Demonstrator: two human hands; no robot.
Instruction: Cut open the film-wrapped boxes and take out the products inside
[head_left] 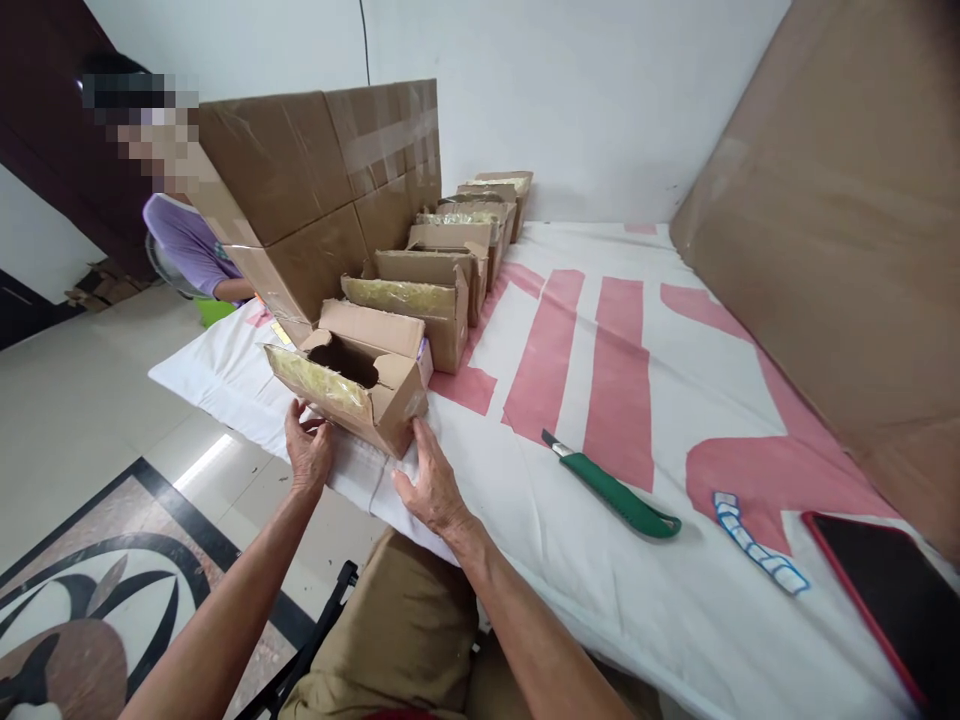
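Nearest to me on the table's front edge stands a small open cardboard box [405, 398], with a dark hollow inside. Its near flap, covered in shiny yellowish tape, is folded outward. My left hand [307, 452] is at the box's near left side, fingers bent against it below the flap. At the right end, my right hand [436, 488] has its fingertips on the lower corner, with the thumb apart. Between them the two hands hold the box. Behind it, several similar open boxes [442, 312] run in a row toward the wall.
Large stacked cartons [285, 165] rise left of the row; a person in a purple sleeve [187, 245] is behind them. On the cloth [517, 540] lie a green utility knife [619, 495] with blade showing, a strip of labels [757, 545] and a phone [885, 590]. Cardboard [832, 230] stands right.
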